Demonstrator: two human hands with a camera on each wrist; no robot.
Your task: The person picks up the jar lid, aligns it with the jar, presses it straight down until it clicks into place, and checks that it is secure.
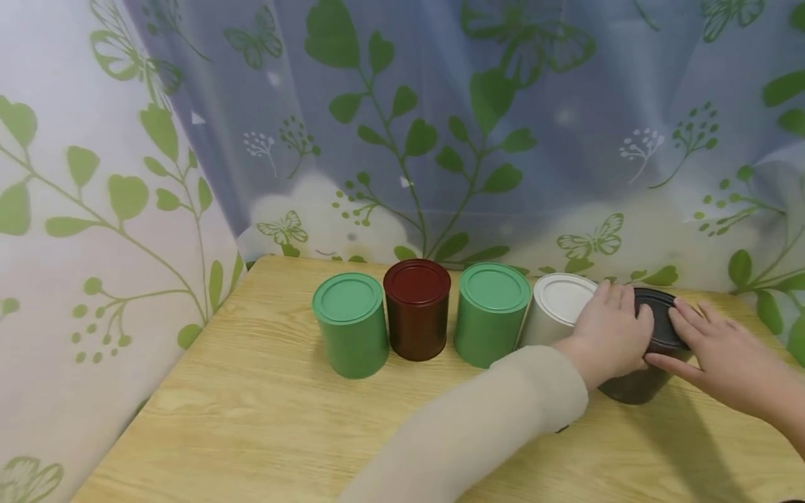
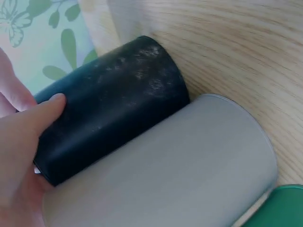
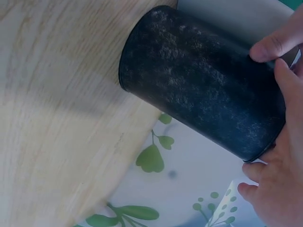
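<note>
A black can [image 1: 635, 384] with a lid stands at the right end of a row of cans, its side scuffed with pale marks. My left hand [image 1: 610, 328] grips its upper part from the left, the thumb [image 2: 52, 106] lying along its side. From the right, my right hand [image 1: 717, 356] holds the same upper end, fingers at the lid's edge and thumb toward the front. Right beside the black can is a white can [image 1: 560, 300], partly covered by my left hand and forearm in the head view.
Further left along the row stand a green can [image 1: 493, 321], a dark red can [image 1: 418, 314] and another green can [image 1: 352, 328]. They stand on a wood-grain table [image 1: 251, 419]. A leaf-patterned curtain [image 1: 409, 105] hangs behind it.
</note>
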